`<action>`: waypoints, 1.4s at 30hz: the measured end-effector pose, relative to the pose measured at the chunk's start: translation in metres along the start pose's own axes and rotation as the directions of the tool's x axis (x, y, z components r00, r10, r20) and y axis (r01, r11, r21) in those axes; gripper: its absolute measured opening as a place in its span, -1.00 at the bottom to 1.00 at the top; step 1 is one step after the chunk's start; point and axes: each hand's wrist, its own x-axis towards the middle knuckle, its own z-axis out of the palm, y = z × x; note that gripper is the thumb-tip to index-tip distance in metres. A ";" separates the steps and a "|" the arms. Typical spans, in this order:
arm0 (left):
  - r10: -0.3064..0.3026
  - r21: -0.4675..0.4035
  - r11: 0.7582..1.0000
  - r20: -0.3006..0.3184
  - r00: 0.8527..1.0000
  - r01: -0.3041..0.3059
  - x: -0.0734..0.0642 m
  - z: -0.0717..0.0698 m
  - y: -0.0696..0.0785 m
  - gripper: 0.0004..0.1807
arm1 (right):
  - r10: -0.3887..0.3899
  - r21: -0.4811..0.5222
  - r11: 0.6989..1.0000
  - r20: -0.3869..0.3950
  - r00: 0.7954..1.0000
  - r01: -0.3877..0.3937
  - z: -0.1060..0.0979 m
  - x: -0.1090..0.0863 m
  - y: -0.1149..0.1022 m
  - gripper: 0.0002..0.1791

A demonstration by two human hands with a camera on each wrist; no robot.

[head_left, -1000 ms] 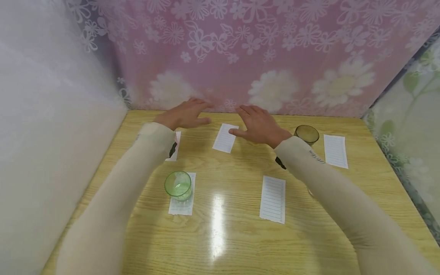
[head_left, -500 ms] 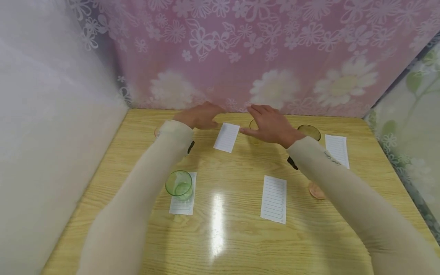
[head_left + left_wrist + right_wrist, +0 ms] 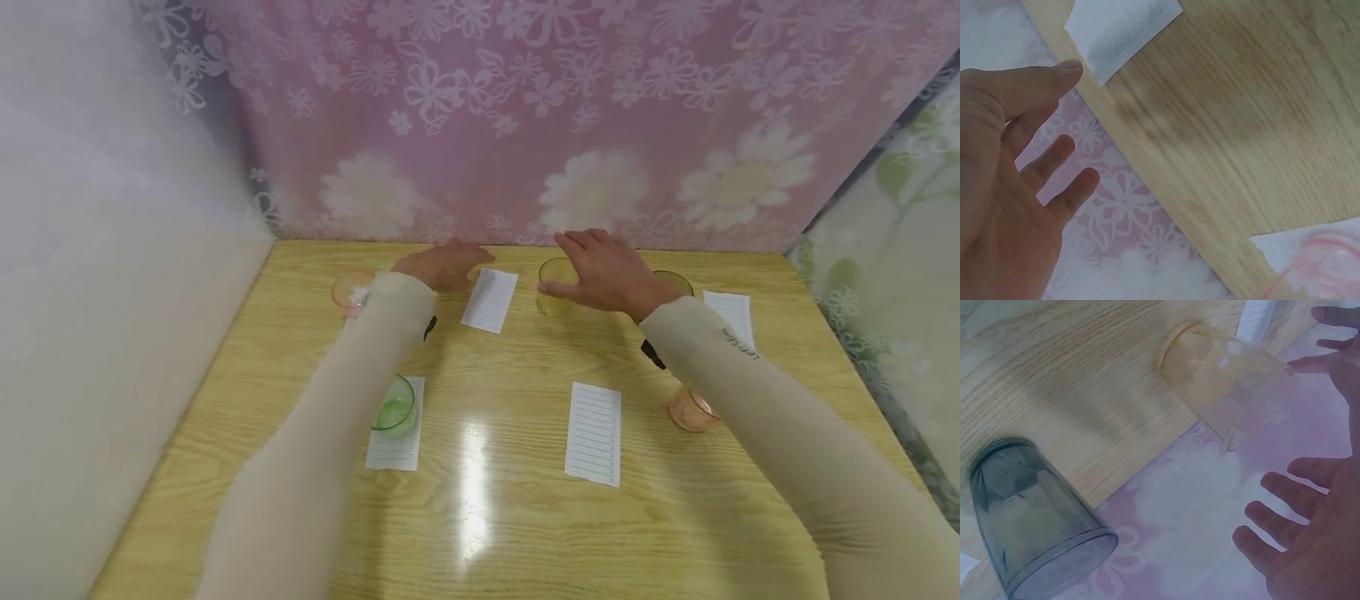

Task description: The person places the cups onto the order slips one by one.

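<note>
My left hand (image 3: 442, 265) hovers over the back of the table, just left of a ruled paper slip (image 3: 491, 300). Its fingers are loosely bent around nothing in the left wrist view. My right hand (image 3: 606, 271), fingers spread, is above the gap between a yellow glass (image 3: 553, 287) and a dark grey-brown glass (image 3: 675, 282). In the right wrist view the yellow glass (image 3: 1222, 375) and the dark glass (image 3: 1035, 512) both stand apart from the right hand (image 3: 1316, 519). A pink glass (image 3: 351, 292) is partly hidden by the left sleeve.
A green glass (image 3: 397, 408) stands on a slip at front left, partly behind the left forearm. An orange-pink glass (image 3: 690, 412) is beside the right forearm. Other slips (image 3: 593, 433) lie on the wooden table (image 3: 525, 533). A flowered pink curtain (image 3: 480, 192) borders the back edge.
Both hands have moved to the right, the left one up to the middle slip. The yellow and pink glasses have come into sight, while the left forearm now covers part of the green one.
</note>
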 end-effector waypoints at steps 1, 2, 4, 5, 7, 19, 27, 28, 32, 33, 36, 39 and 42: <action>-0.005 -0.001 1.000 -0.004 1.000 0.005 0.000 0.003 0.000 -0.29 | 0.000 0.001 1.000 0.005 1.000 0.000 0.000 0.000 0.000 0.06; -0.007 0.001 1.000 -0.008 1.000 0.007 0.000 0.006 0.000 -0.29 | -0.001 -0.001 1.000 0.012 1.000 0.001 0.001 0.000 0.000 0.07; -0.014 0.004 1.000 -0.002 1.000 0.014 0.001 0.010 0.001 -0.29 | 0.004 -0.005 1.000 0.025 1.000 -0.004 0.002 0.001 0.001 0.07; -0.024 0.010 1.000 0.004 1.000 0.024 0.002 0.012 0.002 -0.29 | 0.007 -0.006 1.000 0.031 0.999 -0.007 0.003 0.002 0.002 0.07; -0.045 0.014 0.999 0.020 0.999 0.045 0.002 0.015 0.003 -0.27 | 0.015 -0.004 1.000 0.043 0.999 -0.014 0.004 0.002 0.003 0.07; -0.151 0.073 0.987 0.133 0.980 0.142 0.016 0.031 0.003 -0.18 | 0.038 0.013 0.999 0.086 0.996 -0.039 0.012 0.006 0.006 0.10; -0.112 0.060 0.993 0.108 0.988 0.106 0.013 0.037 0.003 -0.19 | 0.041 0.031 0.999 0.104 0.994 -0.044 0.015 0.007 0.007 0.09; -0.107 0.054 0.993 0.103 0.989 0.102 0.013 0.038 0.002 -0.20 | 0.040 0.031 0.999 0.105 0.994 -0.043 0.015 0.007 0.008 0.08; -0.094 0.059 0.994 0.088 0.992 0.089 0.013 0.038 0.002 -0.22 | 0.038 0.033 0.999 0.100 0.994 -0.041 0.016 0.008 0.008 0.03; -0.091 0.065 0.994 0.082 0.992 0.085 0.012 0.038 0.002 -0.23 | 0.036 0.034 0.999 0.096 0.995 -0.039 0.016 0.008 0.008 0.02; -0.080 0.083 0.994 0.068 0.994 0.074 0.009 0.037 0.003 -0.25 | 0.032 0.033 0.999 0.078 0.996 -0.034 0.018 0.009 0.009 0.00; -0.073 0.082 0.994 0.058 0.996 0.069 0.006 0.036 0.004 -0.25 | 0.023 0.027 0.999 0.062 0.998 -0.025 0.019 0.010 0.010 -0.01; -0.072 0.068 0.995 0.059 0.996 0.068 0.006 0.036 0.002 -0.23 | 0.012 0.019 1.000 0.050 0.999 -0.013 0.020 0.012 0.010 -0.02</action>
